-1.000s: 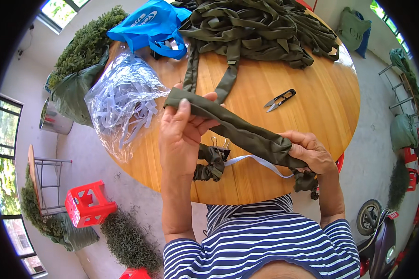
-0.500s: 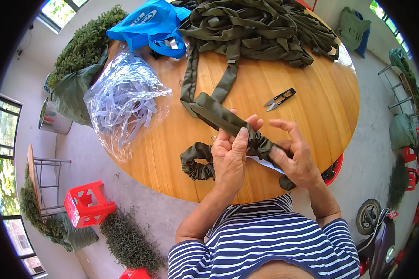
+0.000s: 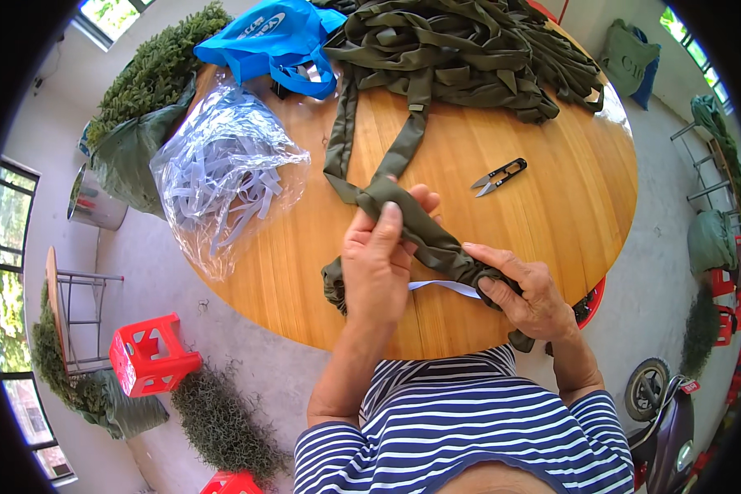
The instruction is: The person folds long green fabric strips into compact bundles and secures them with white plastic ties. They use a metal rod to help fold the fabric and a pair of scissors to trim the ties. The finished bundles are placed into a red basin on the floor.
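Note:
Between my two hands stretches an olive-green fabric tube, gathered at its right end. My left hand pinches the smooth stretch with thumb and fingers. On the bunched end, my right hand grips with thumb below and fingers above. A white elastic strip runs beneath the tube, its ends hidden. Behind my left wrist, a gathered green fabric ring shows in part. The tube continues into long green strips leading to a heap of green fabric strips at the table's far side.
Thread snips lie on the round wooden table, right of my hands. A clear plastic bag of white elastic strips sits at left, with a blue bag beyond. A red stool stands on the floor at left.
My left hand has slid up and left along the fabric tube, which is now drawn out longer. My right fingers have closed on the gathered end. More of the elastic strip shows.

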{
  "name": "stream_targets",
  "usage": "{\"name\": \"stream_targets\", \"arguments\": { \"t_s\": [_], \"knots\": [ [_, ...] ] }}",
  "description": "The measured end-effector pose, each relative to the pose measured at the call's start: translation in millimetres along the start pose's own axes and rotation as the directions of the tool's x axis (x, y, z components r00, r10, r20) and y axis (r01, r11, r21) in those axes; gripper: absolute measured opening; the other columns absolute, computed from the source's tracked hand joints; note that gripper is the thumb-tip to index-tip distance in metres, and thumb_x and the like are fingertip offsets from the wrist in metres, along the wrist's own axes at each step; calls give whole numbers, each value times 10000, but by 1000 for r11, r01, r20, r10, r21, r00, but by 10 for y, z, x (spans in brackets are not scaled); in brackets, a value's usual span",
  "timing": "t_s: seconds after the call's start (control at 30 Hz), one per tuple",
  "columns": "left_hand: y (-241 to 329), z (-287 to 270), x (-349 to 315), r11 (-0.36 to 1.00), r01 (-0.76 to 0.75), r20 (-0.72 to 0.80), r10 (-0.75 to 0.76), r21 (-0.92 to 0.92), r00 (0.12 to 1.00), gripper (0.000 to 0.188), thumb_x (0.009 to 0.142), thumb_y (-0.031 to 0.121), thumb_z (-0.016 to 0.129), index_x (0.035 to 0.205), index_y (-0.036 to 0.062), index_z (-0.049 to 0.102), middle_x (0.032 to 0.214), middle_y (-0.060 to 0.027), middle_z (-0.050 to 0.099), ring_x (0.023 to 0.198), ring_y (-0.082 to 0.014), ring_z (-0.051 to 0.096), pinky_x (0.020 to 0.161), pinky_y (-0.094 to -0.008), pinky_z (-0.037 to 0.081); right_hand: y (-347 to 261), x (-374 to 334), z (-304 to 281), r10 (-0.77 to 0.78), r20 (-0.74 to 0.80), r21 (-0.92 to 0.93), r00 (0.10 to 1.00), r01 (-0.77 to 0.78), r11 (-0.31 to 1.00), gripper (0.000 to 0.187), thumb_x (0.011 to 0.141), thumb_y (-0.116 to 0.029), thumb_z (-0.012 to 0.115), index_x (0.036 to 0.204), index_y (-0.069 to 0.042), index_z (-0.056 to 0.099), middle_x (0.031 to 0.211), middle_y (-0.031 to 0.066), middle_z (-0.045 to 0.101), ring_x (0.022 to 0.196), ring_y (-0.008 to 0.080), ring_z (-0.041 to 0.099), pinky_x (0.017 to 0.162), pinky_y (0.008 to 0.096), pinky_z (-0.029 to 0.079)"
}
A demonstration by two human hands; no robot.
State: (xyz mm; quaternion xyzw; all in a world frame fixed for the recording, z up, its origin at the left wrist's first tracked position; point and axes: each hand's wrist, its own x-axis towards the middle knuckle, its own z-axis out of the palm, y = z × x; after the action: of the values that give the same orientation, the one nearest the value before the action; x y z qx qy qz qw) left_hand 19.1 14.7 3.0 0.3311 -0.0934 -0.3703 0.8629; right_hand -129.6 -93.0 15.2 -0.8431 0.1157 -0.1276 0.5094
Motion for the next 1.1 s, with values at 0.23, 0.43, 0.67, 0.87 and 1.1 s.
{"name": "stream_targets", "arguments": {
  "t_s": [0.23, 0.43, 0.67, 0.87, 1.1],
  "knots": [
    [-358, 50, -148, 991, 116, 32, -118, 66, 993, 327, 889, 138, 492, 1174, -18, 452, 1063, -125, 583, 975, -180, 563, 822, -282, 469, 124, 16, 93, 141, -87, 152, 986, -127, 980, 440, 807, -91, 585, 1212, -66, 417, 915, 99, 610, 750, 217, 622, 652, 277, 466],
    [-238, 25, -77, 985, 93, 14, -96, 144, 995, 234, 877, 165, 526, 1023, -14, 564, 923, -65, 614, 821, -117, 582, 748, -254, 479, 23, 77, 40, 88, -151, -87, 985, -102, 991, 479, 754, -113, 665, 1175, -33, 452, 884, 94, 606, 741, 162, 613, 640, 254, 468],
    [-45, 43, -13, 933, 52, 67, -81, 357, 994, 249, 900, 194, 474, 904, -34, 574, 842, -142, 632, 781, -181, 622, 728, -287, 497, 51, 66, 51, 7, -112, 42, 994, -2, 999, 417, 721, -108, 696, 1088, -9, 525, 899, 96, 599, 733, 155, 607, 638, 256, 467],
    [46, -64, 54, 941, -82, 14, 82, 330, 997, 258, 882, 214, 514, 816, -26, 582, 744, -133, 637, 647, -146, 615, 604, -239, 495, 112, 19, 1, 43, 30, -180, 999, -37, 983, 291, 735, -136, 650, 999, -53, 557, 779, 119, 597, 661, 251, 597, 576, 309, 455],
    [238, -75, 104, 953, -182, -64, 203, 242, 977, 258, 883, 186, 507, 804, -50, 576, 732, -158, 632, 634, -196, 629, 584, -268, 522, 200, -107, -120, 151, 115, -331, 982, -106, 938, 270, 739, -173, 631, 971, -57, 555, 718, 145, 587, 639, 303, 581, 552, 337, 449]
  ]
}}
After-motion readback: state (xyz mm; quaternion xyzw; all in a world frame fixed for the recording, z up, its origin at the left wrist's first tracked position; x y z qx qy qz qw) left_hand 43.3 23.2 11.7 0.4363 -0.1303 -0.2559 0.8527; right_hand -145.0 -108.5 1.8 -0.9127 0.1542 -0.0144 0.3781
